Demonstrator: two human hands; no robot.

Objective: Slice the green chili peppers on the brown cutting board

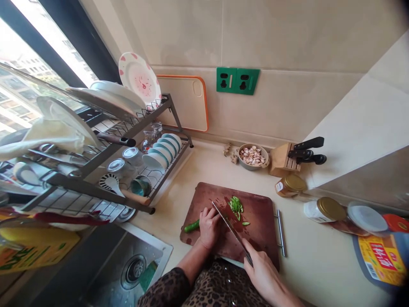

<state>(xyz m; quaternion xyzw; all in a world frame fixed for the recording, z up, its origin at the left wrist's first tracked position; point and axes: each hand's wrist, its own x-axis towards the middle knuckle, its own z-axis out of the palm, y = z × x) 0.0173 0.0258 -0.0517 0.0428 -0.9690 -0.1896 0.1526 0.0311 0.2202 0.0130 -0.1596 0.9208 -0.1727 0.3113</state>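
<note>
My left hand [209, 227] presses down on a green chili pepper [192, 226], whose end sticks out to the left of my fingers. My right hand [262, 267] grips the handle of a chef's knife [230, 230], and the blade slants up across the board, its tip beside my left fingers. A small pile of sliced green chili [235, 207] lies just right of the blade. All of this rests on a reddish-brown wooden cutting board [258, 221], which has a metal bar handle [280, 233] on its right side.
A wire dish rack [128, 128] with plates and bowls stands left, above a steel sink [134, 268]. Along the back are a bowl of garlic cloves [252, 156] and a wooden knife block [280, 160]. Several jars [326, 209] stand to the right.
</note>
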